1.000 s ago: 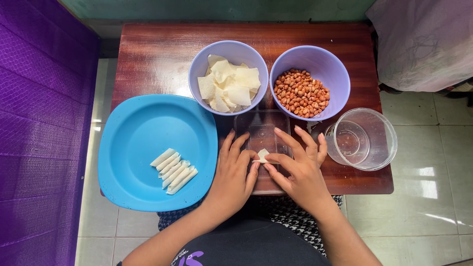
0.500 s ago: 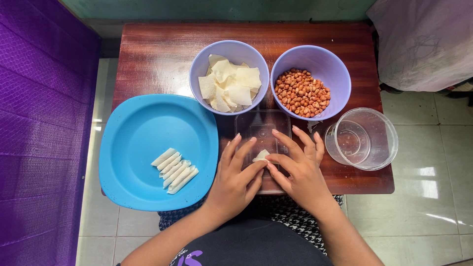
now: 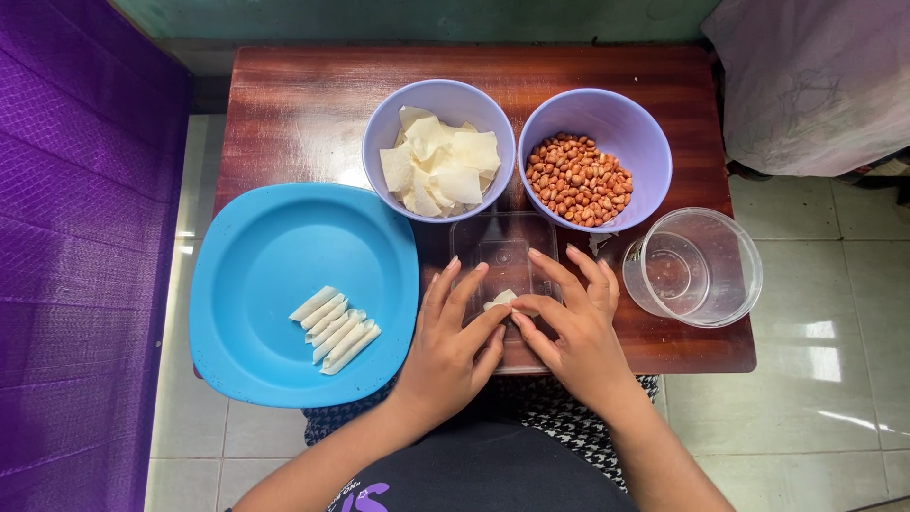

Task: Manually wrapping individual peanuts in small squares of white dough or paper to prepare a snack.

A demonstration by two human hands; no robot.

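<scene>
From the head camera, looking straight down: both hands are working over a clear flat plastic lid (image 3: 502,256) lying on the dark reddish wooden table (image 3: 294,104), and that lid is our landmark. The left hand (image 3: 453,346) is resting at the lid's near-left corner, fingers spread, index fingertip and thumb pressing on a small pale dough wrapper (image 3: 500,300). The right hand (image 3: 576,332) is meeting it from the lid's near-right side, thumb and forefinger pinching the same wrapper, the other fingers fanned out over the lid. So both hands are closing lightly on that one piece, which is sitting on the lid's near half.

Just behind the lid, a lilac plastic bowl of pale square wrappers (image 3: 438,161) is standing on its left and a lilac plastic bowl of brown peanuts (image 3: 580,180) on its right. To the right of the lid, a clear round plastic container (image 3: 701,267) is sitting at the table's edge. To the left, a round blue plastic plate (image 3: 275,246) is holding a row of six finished pale rolls (image 3: 335,329).

The risk here, I'd say: the wrapper looks thin, so too hard a pinch could tear it, and too loose a roll could spring open.
</scene>
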